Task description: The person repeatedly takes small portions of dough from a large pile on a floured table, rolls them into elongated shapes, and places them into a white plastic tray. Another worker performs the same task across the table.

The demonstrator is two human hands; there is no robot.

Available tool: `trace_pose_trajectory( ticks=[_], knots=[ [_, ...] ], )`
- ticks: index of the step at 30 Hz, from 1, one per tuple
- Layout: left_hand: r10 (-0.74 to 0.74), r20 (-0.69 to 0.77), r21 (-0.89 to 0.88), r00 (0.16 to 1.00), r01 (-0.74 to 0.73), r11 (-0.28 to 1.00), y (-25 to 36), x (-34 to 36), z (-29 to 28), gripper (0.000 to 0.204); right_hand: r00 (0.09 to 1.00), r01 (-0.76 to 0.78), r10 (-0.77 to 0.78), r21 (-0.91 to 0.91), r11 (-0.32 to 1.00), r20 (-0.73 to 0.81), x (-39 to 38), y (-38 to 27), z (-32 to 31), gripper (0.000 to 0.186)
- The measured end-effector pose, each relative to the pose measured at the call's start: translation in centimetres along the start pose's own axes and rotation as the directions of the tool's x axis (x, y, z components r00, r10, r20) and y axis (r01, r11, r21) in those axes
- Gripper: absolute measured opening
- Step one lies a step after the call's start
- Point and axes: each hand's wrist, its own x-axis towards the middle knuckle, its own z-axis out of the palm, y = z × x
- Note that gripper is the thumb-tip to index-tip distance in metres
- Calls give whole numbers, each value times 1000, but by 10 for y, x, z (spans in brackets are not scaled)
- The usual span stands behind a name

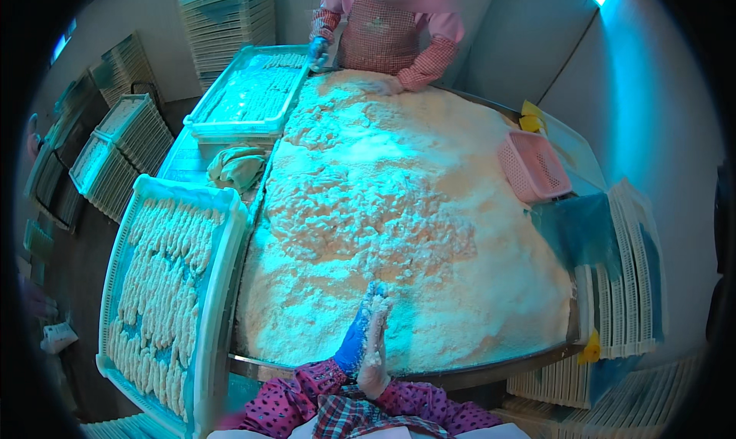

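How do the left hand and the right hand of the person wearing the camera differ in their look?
Colour: the left hand shows bright blue, like a glove, while the right hand looks mostly whitish.
Coating: the right hand carries pale crumbs along its length; the left hand keeps a smooth blue back.
Shared: both point forward, close together, out of purple spotted sleeves.

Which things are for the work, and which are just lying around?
Seems part of the work:
- left hand and right hand, close together over the crumbs
- pale crumbs
- nearby left-side tray with rows of coated pieces

Seems just lying about:
- pink basket
- crumpled cloth
- stacked trays at the back
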Motion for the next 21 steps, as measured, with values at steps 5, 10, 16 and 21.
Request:
trace_pose_trajectory(
  ticks=[5,10,16,21],
  knots=[
    [-149,183,-530,972,225,818,-14,-8,-57,65,999,17,-20,88,996,32,4,1,5,92],
    [-87,169,198,982,53,979,38,6,-7,73,998,40,-43,71,997,51,1,10,6,94],
    [-6,184,599,983,-107,793,99,31,31,75,991,14,0,-106,994,131,23,6,6,87],
    [-291,-277,-288,916,209,934,99,23,-30,63,962,117,-31,-310,944,271,84,9,36,77]
  ],
)
